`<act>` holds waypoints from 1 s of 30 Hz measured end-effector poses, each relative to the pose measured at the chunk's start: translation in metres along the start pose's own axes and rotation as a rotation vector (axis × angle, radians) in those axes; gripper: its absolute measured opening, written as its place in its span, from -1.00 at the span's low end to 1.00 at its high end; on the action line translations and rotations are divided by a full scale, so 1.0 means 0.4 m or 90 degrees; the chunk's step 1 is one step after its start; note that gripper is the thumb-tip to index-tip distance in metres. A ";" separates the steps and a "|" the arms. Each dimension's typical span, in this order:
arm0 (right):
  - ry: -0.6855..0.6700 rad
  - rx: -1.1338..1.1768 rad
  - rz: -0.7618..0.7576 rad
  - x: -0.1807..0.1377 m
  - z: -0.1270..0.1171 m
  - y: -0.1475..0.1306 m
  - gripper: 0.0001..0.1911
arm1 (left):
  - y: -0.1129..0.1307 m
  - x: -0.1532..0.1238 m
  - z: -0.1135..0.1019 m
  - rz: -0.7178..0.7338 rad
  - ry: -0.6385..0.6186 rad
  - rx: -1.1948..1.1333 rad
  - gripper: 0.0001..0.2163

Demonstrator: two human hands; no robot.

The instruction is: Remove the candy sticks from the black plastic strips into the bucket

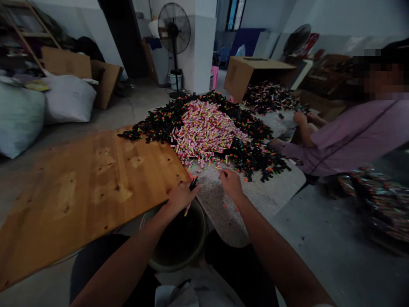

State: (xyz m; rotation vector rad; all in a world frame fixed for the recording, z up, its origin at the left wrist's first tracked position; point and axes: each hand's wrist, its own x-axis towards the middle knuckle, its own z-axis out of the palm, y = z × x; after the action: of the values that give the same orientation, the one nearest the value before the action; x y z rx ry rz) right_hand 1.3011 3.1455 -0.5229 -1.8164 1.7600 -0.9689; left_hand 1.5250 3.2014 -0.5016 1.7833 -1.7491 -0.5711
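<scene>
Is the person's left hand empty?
No, the left hand pinches a small black piece over the dark round tub.

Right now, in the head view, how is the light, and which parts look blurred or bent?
Head view: dim overall, brighter only at the white pillar behind; the pile of pink pieces is fairly sharp; the colourful heap at the right edge is smeared; the wooden board stretches toward the corner, a wide-lens effect; the bucket is too dark inside.

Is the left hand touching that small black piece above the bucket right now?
Touching. The head view shows the left hand pinching the small black piece; its end sticks up past the fingers, above the bucket.
</scene>
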 end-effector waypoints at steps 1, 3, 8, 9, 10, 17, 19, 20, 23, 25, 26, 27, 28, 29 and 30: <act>0.054 -0.069 0.051 0.038 -0.019 0.019 -0.65 | -0.013 -0.009 -0.009 0.020 -0.050 0.102 -0.58; 0.063 -0.152 0.120 0.110 -0.048 0.042 -0.65 | -0.022 -0.023 -0.022 0.049 -0.124 0.246 -0.57; 0.091 -0.239 0.120 0.238 -0.053 0.006 -0.55 | 0.043 -0.007 -0.001 0.151 -0.168 0.312 -0.69; 0.107 -0.256 0.101 0.256 -0.049 -0.006 -0.53 | 0.058 0.004 0.011 0.177 -0.169 0.302 -0.71; 0.112 -0.273 0.082 0.270 -0.044 -0.016 -0.51 | 0.071 0.016 0.026 0.201 -0.165 0.293 -0.73; 0.001 -0.342 -0.027 0.280 -0.020 -0.001 -0.41 | 0.073 0.097 0.134 0.278 -0.076 0.271 -0.50; -0.031 -0.351 -0.075 0.255 -0.020 0.009 -0.46 | 0.069 0.104 0.165 0.283 -0.077 0.267 -0.44; -0.046 -0.354 -0.095 0.239 -0.020 0.012 -0.48 | 0.068 0.102 0.179 0.293 -0.080 0.266 -0.42; -0.076 -0.357 -0.140 0.182 -0.018 0.012 -0.59 | 0.072 0.085 0.211 0.327 -0.088 0.274 -0.47; -0.100 -0.354 -0.158 0.143 -0.018 0.009 -0.64 | 0.073 0.070 0.220 0.337 -0.096 0.280 -0.53; -0.112 -0.352 -0.163 0.125 -0.019 0.007 -0.65 | 0.072 0.064 0.221 0.337 -0.101 0.281 -0.54; -0.127 -0.347 -0.167 0.108 -0.021 0.004 -0.66 | 0.069 0.059 0.219 0.336 -0.107 0.278 -0.53; -0.144 -0.340 -0.174 0.092 -0.024 0.002 -0.66 | 0.066 0.056 0.216 0.335 -0.113 0.272 -0.51; -0.163 -0.329 -0.184 0.078 -0.028 0.001 -0.67 | 0.060 0.054 0.211 0.338 -0.120 0.264 -0.51; -0.180 -0.311 -0.198 0.064 -0.032 0.001 -0.69 | 0.054 0.053 0.205 0.345 -0.127 0.253 -0.52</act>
State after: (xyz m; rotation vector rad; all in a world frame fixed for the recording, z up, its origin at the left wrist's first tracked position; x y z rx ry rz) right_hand 1.2902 3.1225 -0.5098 -2.4466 1.6608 -0.3618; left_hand 1.4559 3.1726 -0.5466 1.4154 -2.4994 -0.1817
